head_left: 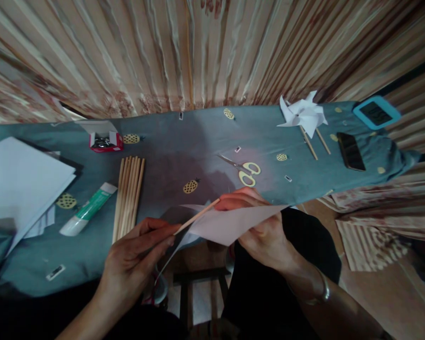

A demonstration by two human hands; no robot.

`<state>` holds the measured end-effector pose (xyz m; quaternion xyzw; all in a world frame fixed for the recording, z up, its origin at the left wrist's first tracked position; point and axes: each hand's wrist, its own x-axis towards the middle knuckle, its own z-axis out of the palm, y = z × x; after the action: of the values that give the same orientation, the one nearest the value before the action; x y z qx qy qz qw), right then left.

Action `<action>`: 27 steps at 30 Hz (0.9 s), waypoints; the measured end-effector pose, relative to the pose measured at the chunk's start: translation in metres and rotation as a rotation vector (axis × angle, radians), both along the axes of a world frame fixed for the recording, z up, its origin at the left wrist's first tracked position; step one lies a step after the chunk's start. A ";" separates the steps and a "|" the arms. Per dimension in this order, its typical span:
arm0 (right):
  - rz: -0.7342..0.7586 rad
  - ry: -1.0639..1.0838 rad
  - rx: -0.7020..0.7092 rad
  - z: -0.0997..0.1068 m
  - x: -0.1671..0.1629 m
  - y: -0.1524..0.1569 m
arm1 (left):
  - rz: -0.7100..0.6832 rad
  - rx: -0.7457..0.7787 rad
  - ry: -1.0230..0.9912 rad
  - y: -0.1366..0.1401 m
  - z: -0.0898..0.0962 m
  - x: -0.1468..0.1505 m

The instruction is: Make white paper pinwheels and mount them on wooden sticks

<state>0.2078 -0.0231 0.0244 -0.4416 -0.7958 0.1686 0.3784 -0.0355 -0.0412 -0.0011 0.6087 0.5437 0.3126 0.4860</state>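
Note:
A thin wooden stick (198, 216) slants between my two hands above the table's near edge. My left hand (136, 257) is closed on the stick's lower end, thumb and fingers pinched together. My right hand (265, 238) is closed around a folded white paper pinwheel (233, 222), with its fingertips at the stick's upper end. The pinwheel's blades hide part of the right-hand fingers, so I cannot tell whether stick and paper are joined. Just beyond my right hand lie scissors (247, 174) with yellow handles, their blades pointing left.
Wooden sticks (129, 193) lie in a row by a green-and-white glue tube (88, 210). White paper sheets (24, 174) are at left, a red box (106, 140) of small metal pieces behind. At right are white pinwheels (302, 113) on sticks, a phone (351, 151) and a blue-framed timer (377, 112).

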 end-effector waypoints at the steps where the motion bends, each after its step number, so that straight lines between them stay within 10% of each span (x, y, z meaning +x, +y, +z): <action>1: -0.008 0.018 -0.007 -0.001 -0.001 0.000 | 0.015 0.015 -0.003 0.000 0.002 0.002; 14: -0.100 0.088 -0.608 -0.012 -0.004 0.014 | 0.281 -0.183 -0.286 -0.029 -0.004 0.034; 27: 0.237 -0.436 -0.737 -0.021 -0.032 0.041 | 0.613 -0.527 -0.610 -0.094 -0.042 0.052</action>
<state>0.1755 0.0176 0.0030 -0.4779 -0.7888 0.3865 -0.0029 0.0161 -0.1348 -0.0433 0.1585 0.5910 0.4567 0.6458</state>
